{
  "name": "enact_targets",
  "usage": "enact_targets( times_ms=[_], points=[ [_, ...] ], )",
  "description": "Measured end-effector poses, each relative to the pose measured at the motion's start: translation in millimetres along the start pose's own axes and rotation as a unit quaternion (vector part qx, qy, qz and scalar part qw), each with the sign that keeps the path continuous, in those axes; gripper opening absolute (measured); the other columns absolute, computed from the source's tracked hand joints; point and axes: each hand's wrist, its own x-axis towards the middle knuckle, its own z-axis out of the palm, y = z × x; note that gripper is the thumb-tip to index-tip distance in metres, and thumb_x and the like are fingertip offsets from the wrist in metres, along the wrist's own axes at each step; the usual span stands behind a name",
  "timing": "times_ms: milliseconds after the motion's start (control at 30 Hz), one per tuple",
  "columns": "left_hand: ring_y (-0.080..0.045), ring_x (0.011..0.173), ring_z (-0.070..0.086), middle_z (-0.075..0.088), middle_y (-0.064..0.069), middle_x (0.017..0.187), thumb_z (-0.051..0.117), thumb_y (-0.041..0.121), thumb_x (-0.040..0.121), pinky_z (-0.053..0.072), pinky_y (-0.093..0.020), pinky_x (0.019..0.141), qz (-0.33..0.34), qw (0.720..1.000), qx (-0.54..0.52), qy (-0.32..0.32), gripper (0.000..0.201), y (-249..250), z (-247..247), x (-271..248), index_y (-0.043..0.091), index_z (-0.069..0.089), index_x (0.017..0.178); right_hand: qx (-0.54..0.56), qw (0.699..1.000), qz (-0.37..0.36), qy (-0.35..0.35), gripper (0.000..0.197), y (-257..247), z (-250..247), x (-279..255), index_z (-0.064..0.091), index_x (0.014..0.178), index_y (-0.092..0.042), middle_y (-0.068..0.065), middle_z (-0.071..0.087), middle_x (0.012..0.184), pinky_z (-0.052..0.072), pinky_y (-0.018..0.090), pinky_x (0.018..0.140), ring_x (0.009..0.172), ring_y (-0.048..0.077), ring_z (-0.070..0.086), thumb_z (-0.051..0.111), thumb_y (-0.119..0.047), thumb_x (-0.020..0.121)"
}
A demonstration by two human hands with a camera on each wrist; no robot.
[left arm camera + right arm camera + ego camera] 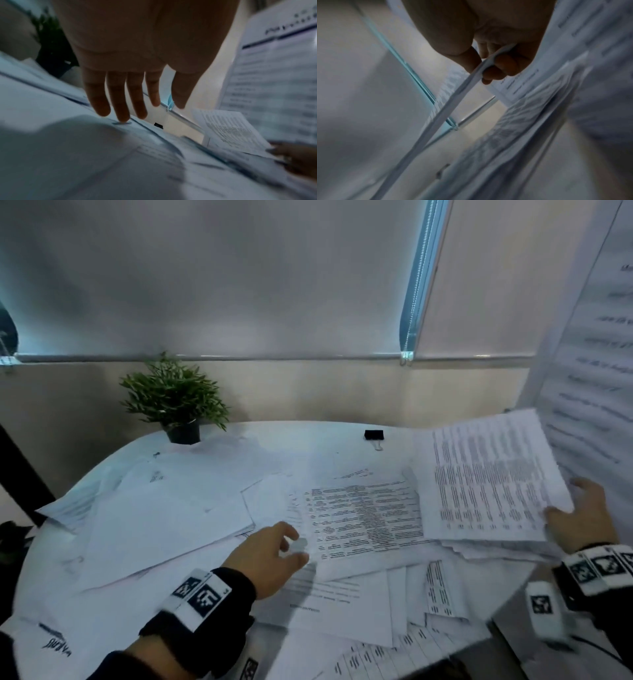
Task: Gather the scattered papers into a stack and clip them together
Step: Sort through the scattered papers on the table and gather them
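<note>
Many white printed sheets (178, 508) lie scattered over a round white table (301, 433). My right hand (579, 515) pinches a thin bundle of printed pages (486, 477) at its lower right corner and lifts it off the pile; the right wrist view shows the bundle's edge (471, 86) between thumb and fingers. My left hand (274, 553) hovers with straight fingers (120, 101) over a sheet with a printed table (363, 518), just above the papers (85, 155). A black binder clip (374, 435) sits at the table's far side, small in the left wrist view (158, 125).
A small potted plant (174, 398) stands at the back left of the table. A tall printed board (596, 354) leans at the right. A window blind with a bead chain (416, 285) hangs behind. More sheets (376, 645) overhang the near edge.
</note>
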Motion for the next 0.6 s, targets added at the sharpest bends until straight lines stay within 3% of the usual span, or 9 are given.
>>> enact_targets(
  times_ms=[67, 100, 167, 267, 333, 400, 500, 600],
  points=[
    [-0.015, 0.105, 0.056, 0.055, 0.004, 0.122, 0.057, 0.047, 0.088, 0.042, -0.026, 0.09, -0.013, 0.998, 0.063, -0.02, 0.046, 4, 1, 5, 0.027, 0.047, 0.128, -0.056, 0.998, 0.002, -0.022, 0.058, 4, 2, 9, 0.028, 0.134, -0.015, 0.019, 0.05, 0.092, 0.045, 0.05, 0.081, 0.082, 0.038, 0.053, 0.052, 0.004, 0.084],
    [-0.016, 0.111, 0.054, 0.053, 0.002, 0.127, 0.058, 0.049, 0.087, 0.041, -0.026, 0.092, -0.022, 0.996, 0.079, -0.027, 0.052, 6, 2, 8, 0.026, 0.045, 0.132, -0.077, 0.996, 0.004, -0.039, 0.057, 4, 4, 12, 0.029, 0.131, -0.014, 0.021, 0.052, 0.092, 0.045, 0.047, 0.079, 0.079, 0.035, 0.051, 0.051, 0.008, 0.083],
    [-0.018, 0.12, 0.05, 0.049, 0.0, 0.135, 0.057, 0.058, 0.084, 0.041, -0.029, 0.097, -0.039, 0.992, 0.113, -0.041, 0.065, 10, 3, 15, 0.023, 0.043, 0.137, -0.187, 0.979, -0.003, -0.081, 0.052, 9, 9, 16, 0.042, 0.124, -0.017, 0.026, 0.053, 0.115, 0.045, 0.047, 0.09, 0.097, 0.037, 0.053, 0.054, 0.004, 0.078],
    [-0.023, 0.117, 0.053, 0.052, -0.006, 0.132, 0.044, 0.076, 0.079, 0.045, -0.034, 0.095, -0.052, 0.981, 0.176, -0.066, 0.081, 18, 5, 24, 0.014, 0.05, 0.131, -0.386, 0.916, -0.067, -0.084, 0.04, 15, 22, 6, 0.054, 0.118, -0.032, 0.009, 0.044, 0.138, 0.031, 0.046, 0.107, 0.13, 0.033, 0.034, 0.052, -0.018, 0.08],
    [-0.025, 0.105, 0.058, 0.058, -0.01, 0.118, 0.035, 0.083, 0.076, 0.048, -0.036, 0.088, -0.062, 0.974, 0.206, -0.071, 0.088, 24, 6, 29, 0.008, 0.058, 0.115, -0.382, 0.902, -0.178, -0.092, 0.037, 7, 31, -19, 0.057, 0.117, -0.035, 0.001, 0.046, 0.139, 0.031, 0.044, 0.106, 0.129, 0.026, 0.036, 0.045, -0.027, 0.083],
    [-0.026, 0.099, 0.059, 0.059, -0.01, 0.112, 0.031, 0.088, 0.07, 0.05, -0.036, 0.084, -0.081, 0.974, 0.203, -0.063, 0.094, 29, 9, 34, 0.007, 0.055, 0.111, -0.356, 0.887, -0.241, -0.167, 0.034, 3, 42, -39, 0.058, 0.118, -0.033, -0.004, 0.053, 0.132, 0.038, 0.039, 0.103, 0.121, 0.02, 0.048, 0.04, -0.031, 0.089],
    [-0.026, 0.1, 0.06, 0.06, -0.009, 0.112, 0.034, 0.091, 0.066, 0.05, -0.037, 0.086, -0.103, 0.975, 0.189, -0.048, 0.098, 31, 19, 41, 0.009, 0.05, 0.116, -0.324, 0.883, -0.223, -0.254, 0.033, 7, 54, -52, 0.055, 0.126, -0.024, 0.0, 0.05, 0.134, 0.04, 0.033, 0.1, 0.117, 0.021, 0.051, 0.042, -0.028, 0.096],
    [-0.027, 0.097, 0.061, 0.062, -0.009, 0.103, 0.044, 0.087, 0.067, 0.051, -0.036, 0.084, -0.121, 0.978, 0.161, -0.045, 0.084, 38, 27, 44, 0.011, 0.054, 0.101, -0.303, 0.893, -0.218, -0.253, 0.03, 12, 58, -49, 0.058, 0.121, -0.022, 0.003, 0.052, 0.127, 0.041, 0.031, 0.095, 0.111, 0.022, 0.054, 0.045, -0.025, 0.094]
  ],
)
